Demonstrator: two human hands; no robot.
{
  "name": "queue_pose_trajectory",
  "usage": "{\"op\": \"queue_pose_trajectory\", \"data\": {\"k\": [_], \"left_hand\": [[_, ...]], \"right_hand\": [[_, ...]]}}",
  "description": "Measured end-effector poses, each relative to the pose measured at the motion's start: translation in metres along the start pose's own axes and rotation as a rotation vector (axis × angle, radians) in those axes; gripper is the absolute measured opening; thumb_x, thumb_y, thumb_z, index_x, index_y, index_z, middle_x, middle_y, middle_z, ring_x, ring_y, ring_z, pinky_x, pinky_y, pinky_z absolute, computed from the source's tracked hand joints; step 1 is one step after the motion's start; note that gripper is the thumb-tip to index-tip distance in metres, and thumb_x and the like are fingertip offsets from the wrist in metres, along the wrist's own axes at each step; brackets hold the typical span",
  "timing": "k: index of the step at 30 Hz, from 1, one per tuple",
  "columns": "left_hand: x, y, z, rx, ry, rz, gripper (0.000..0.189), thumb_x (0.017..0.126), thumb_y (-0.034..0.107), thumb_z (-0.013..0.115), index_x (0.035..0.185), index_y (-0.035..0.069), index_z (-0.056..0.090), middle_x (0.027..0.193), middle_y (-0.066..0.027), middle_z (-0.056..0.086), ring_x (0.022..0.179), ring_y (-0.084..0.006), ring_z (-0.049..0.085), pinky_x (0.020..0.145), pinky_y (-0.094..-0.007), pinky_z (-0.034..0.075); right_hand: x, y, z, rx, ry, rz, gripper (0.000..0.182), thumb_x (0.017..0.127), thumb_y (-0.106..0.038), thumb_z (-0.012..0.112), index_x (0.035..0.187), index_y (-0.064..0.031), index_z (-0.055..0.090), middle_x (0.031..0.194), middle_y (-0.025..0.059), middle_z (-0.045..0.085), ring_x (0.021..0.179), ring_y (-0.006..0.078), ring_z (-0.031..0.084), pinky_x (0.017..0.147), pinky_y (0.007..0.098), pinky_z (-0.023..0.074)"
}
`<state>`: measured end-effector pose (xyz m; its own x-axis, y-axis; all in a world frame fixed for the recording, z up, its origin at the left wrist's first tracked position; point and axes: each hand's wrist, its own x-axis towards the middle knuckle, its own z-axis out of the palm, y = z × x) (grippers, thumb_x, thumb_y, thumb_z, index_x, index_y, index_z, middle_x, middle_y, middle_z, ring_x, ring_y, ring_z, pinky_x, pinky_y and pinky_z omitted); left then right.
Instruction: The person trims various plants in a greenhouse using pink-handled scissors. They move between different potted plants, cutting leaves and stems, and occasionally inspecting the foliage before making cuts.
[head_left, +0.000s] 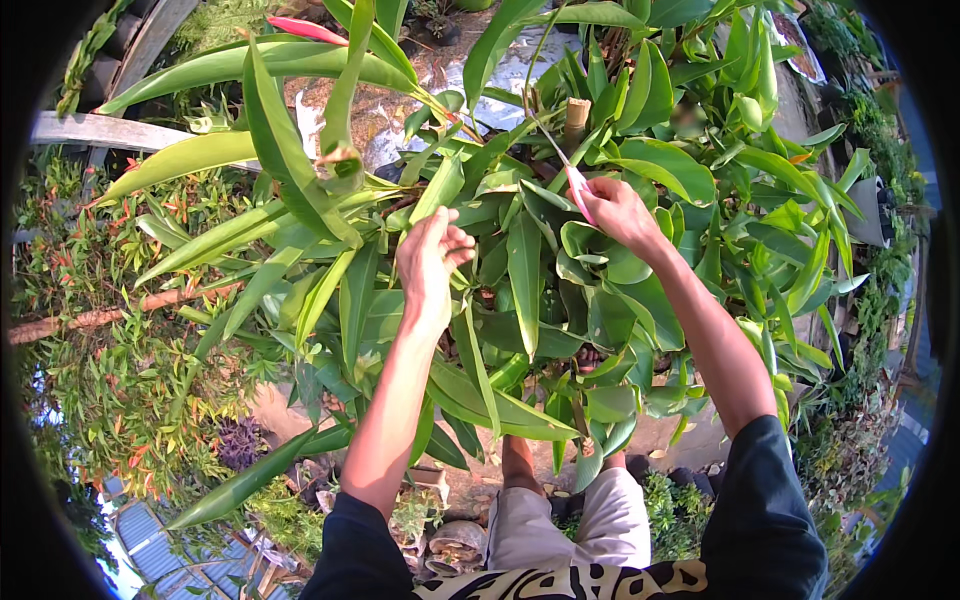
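My right hand (619, 214) grips a pink-handled cutting tool (577, 187). Its narrow metal blade points up and left among the stems, left of a cut bamboo stake (577, 116). Whether it has one blade or two is hard to tell. My left hand (435, 247) is raised over the clump with its fingers loosely curled and apart, holding nothing that I can see. A long green leaf (441, 187) rises just beyond its fingertips; contact is unclear. Below and between both hands spreads a dense clump of broad leaves (523, 270), which hides most of the stem bases.
A pink flower bract (307, 28) shows at the top left near a weathered wooden rail (112, 133). Shrubs with reddish tips (135, 382) fill the left side. Pale sheeting (480, 86) lies on the ground beyond the clump. A grey pot (868, 214) stands at the right.
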<state>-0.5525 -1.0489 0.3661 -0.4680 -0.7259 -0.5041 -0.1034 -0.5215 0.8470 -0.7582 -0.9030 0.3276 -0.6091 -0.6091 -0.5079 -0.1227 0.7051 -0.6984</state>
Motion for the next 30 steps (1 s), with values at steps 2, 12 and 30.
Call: {"op": "queue_pose_trajectory", "data": {"k": [2,12,30], "left_hand": [[0.044,0.012,0.015,0.209,0.222,0.461,0.029,0.086,0.018,0.061,0.108,0.0,0.054,0.091,-0.0083,0.058,0.085,-0.0162,0.057,0.075,-0.0297,0.046],[0.172,0.053,0.015,0.782,0.152,0.407,0.038,0.082,0.016,0.067,0.116,0.001,0.058,0.089,-0.0069,0.068,0.068,-0.0078,0.059,0.06,-0.0212,0.046],[0.182,0.087,0.054,0.266,-0.166,0.116,0.032,0.093,0.018,0.041,0.119,0.001,0.05,0.119,-0.0105,0.057,0.098,-0.0161,0.056,0.083,-0.0281,0.046]], "right_hand": [[-0.004,0.0,-0.004,0.028,0.032,-0.106,0.046,0.078,-0.044,0.056,0.089,0.0003,0.064,0.076,0.0173,0.063,0.073,0.027,0.061,0.069,0.0356,0.0459],[0.009,-0.025,0.009,-0.343,0.079,-0.289,0.053,0.079,-0.048,0.054,0.084,0.0038,0.064,0.08,0.0242,0.063,0.078,0.0373,0.063,0.074,0.0428,0.0506],[0.12,-0.021,0.012,-0.668,-0.013,-0.211,0.047,0.086,-0.038,0.04,0.105,0.0011,0.059,0.099,0.0203,0.064,0.09,0.0304,0.065,0.08,0.0391,0.0517]]}}
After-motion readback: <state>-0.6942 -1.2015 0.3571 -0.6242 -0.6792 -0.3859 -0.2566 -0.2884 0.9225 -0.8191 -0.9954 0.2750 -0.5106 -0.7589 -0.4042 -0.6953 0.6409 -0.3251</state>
